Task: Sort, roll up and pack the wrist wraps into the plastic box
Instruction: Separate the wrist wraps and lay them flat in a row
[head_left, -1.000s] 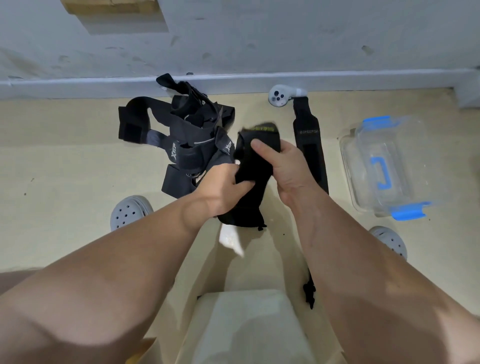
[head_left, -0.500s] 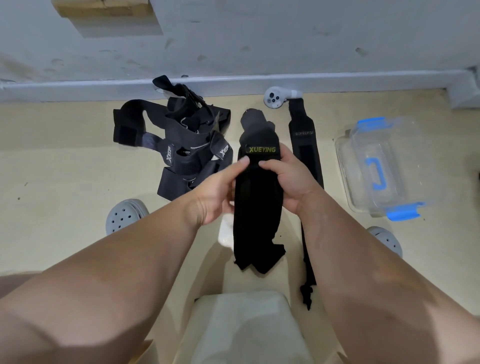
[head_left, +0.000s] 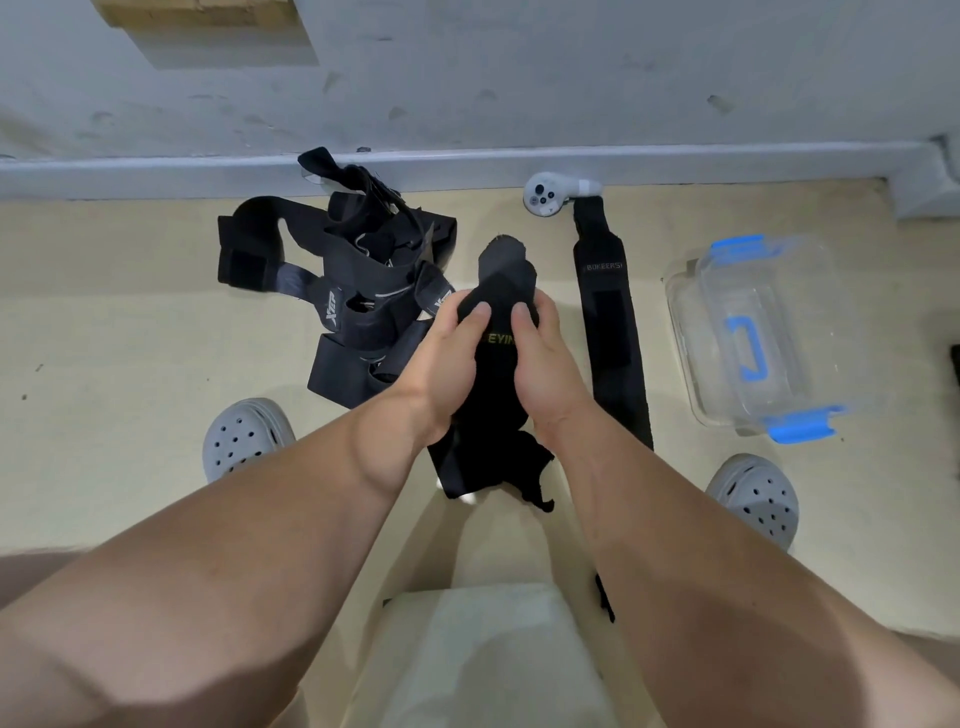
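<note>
- Wrist wrap (head_left: 496, 374), black with gold lettering, is held up over the floor in front of the person, between the pile and the straight wrap.
- Left grip (head_left: 441, 358) and right grip (head_left: 540, 364) both pinch it side by side: thumbs pressed on the front by the lettering, fingers curled behind. Its upper end stands above the thumbs and its frayed lower end hangs loose.
- Floor (head_left: 130, 338) is pale beige. A grey wall (head_left: 519, 78) runs behind it, with a grey baseboard (head_left: 675, 161) along the foot.
- Counts: one wrap in hand, and one straight wrap (head_left: 608, 322) laid flat on the floor, just right of the hands.
- One tangled pile (head_left: 363, 296) of black straps lies to the left. How many are in it, cannot tell.
- One white controller (head_left: 550, 195) sits at the baseboard, touching the straight wrap's far end.
- Two grey clogs: one left (head_left: 244, 436), one right (head_left: 753, 499).
- One plastic box (head_left: 691, 332) sits on the floor at far right, well apart from the hands. It is clear, with blue latches, and a blue handle shows through the plastic. Whether the lid is seated, cannot tell.
</note>
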